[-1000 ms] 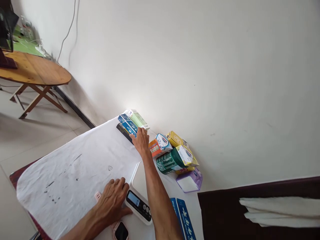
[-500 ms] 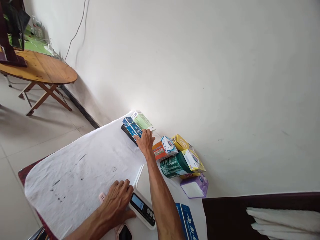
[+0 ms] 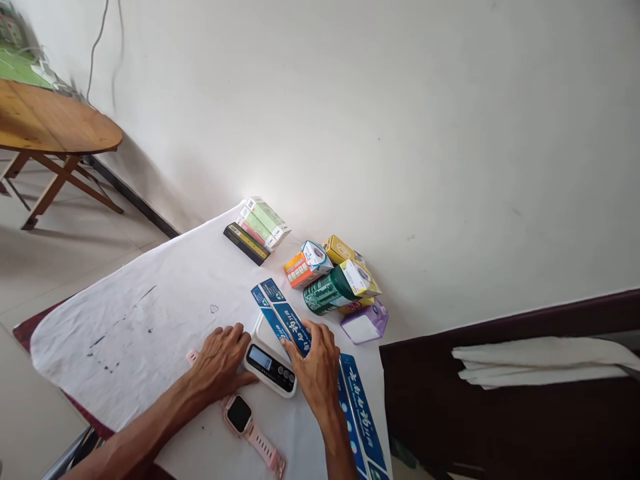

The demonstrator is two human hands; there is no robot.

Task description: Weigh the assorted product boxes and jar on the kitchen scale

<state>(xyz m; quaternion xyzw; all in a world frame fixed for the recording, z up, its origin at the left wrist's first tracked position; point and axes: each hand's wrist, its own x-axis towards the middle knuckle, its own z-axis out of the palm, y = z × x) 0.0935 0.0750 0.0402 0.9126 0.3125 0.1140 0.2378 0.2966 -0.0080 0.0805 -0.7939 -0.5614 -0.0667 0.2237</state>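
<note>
In the head view my right hand (image 3: 317, 357) grips a long blue toothpaste box (image 3: 285, 320), thumb on its near side and fingers over the far side. That box is above the white digital kitchen scale (image 3: 273, 365) and hides much of its weighing plate; I cannot tell whether it touches. My left hand (image 3: 225, 353) lies palm down at the scale's left edge, thumb stretched apart along its front, holding nothing. Partly under that hand and forearm is a pink smartwatch (image 3: 239, 413). Another blue toothpaste box (image 3: 363, 417) lies beside my right wrist.
Along the wall stand a black box (image 3: 247, 244), green-and-white boxes (image 3: 265, 221), an orange-and-white box (image 3: 307, 265), a green canister (image 3: 327, 293), yellow boxes (image 3: 357, 277) and a purple pack (image 3: 365, 323). White cloth (image 3: 135, 327) covers the table. A wooden folding table (image 3: 60, 120) stands far left.
My right hand has taken the blue toothpaste box from the far boxes and brought it nearer, over the scale. The black box is uncovered. My left hand stays beside the scale; the view has shifted.
</note>
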